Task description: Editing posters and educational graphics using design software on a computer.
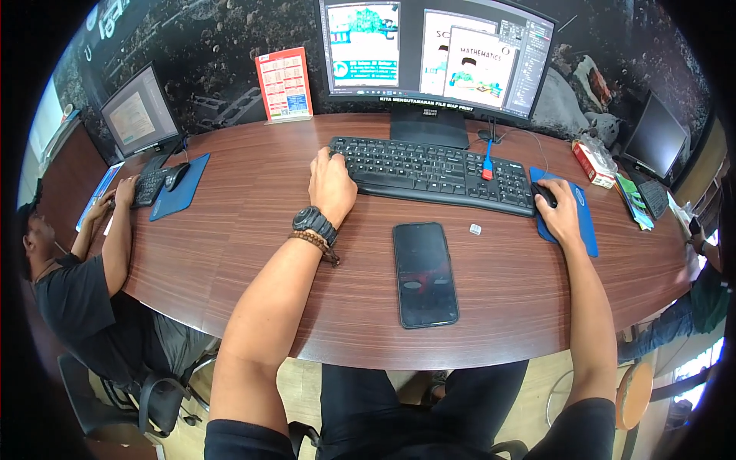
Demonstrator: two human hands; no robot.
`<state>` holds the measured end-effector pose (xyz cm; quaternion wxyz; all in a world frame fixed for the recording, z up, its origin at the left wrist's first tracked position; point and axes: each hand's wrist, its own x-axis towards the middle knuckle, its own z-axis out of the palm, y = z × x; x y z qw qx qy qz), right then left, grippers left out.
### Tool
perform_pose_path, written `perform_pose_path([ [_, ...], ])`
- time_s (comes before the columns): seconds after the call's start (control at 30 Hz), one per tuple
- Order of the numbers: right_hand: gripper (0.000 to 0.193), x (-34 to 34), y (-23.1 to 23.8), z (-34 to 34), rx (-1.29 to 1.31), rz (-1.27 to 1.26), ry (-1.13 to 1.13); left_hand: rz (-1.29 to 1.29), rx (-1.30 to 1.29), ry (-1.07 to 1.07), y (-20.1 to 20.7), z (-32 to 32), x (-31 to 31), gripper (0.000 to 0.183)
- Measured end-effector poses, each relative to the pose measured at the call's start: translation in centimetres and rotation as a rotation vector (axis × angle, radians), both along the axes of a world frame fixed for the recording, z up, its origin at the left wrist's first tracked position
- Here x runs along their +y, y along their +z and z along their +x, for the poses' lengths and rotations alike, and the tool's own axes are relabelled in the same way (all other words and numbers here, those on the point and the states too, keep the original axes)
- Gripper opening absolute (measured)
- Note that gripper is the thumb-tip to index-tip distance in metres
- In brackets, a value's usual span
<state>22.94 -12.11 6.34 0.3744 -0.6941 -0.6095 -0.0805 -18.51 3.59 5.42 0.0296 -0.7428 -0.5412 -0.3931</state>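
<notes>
My left hand (331, 186) rests at the left end of a black keyboard (429, 170), its fingers on the keys and nothing held. Over on the right, my right hand (563, 213) is wrapped over a black computer mouse (545, 196) on a blue mouse pad (587, 226). Between my forearms lies a black smartphone (425, 276), its screen dark. A small pale square piece (475, 229) sits just above it. Across the keyboard's right part hangs a blue cable with a red end (487, 170). Behind stands a lit monitor (437, 50) showing page layouts with green pictures.
A red desk calendar (284, 84) stands at the back left of the wooden table (245, 176). Left, a person (84, 284) types at another keyboard. A red-and-white box (593, 163) and a dark monitor (655, 142) are at right, near another person (709, 295).
</notes>
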Motion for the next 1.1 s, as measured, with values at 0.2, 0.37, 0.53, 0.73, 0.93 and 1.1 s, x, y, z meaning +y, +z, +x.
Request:
perform_pose_path([
  [0.2, 0.031, 0.0, -0.3, 0.5, -0.028, 0.018, -0.027, -0.087, 0.04, 0.0, 0.5, 0.3, -0.3, 0.02],
  [0.37, 0.033, 0.2, -0.3, 0.4, -0.023, 0.05, -0.002, 0.064, 0.011, -0.001, -0.8, 0.1, 0.3, 0.022],
  [0.53, 0.034, 0.1, -0.3, 0.5, -0.014, 0.051, 0.012, 0.027, -0.012, -0.027, -0.9, 0.5, 0.2, 0.032],
  [0.73, 0.035, 0.1, -0.2, 0.5, -0.022, 0.047, 0.009, -0.013, 0.037, -0.001, -0.3, 0.6, -0.4, 0.038],
  [0.93, 0.035, 0.2, -0.3, 0.4, -0.019, 0.035, 0.009, 0.004, 0.017, -0.015, -0.7, 0.5, -0.3, 0.04],
  [1.1, 0.035, 0.3, -0.5, 0.8, -0.037, 0.053, 0.027, 0.01, 0.021, -0.021, -0.8, 0.5, -0.2, 0.041],
])
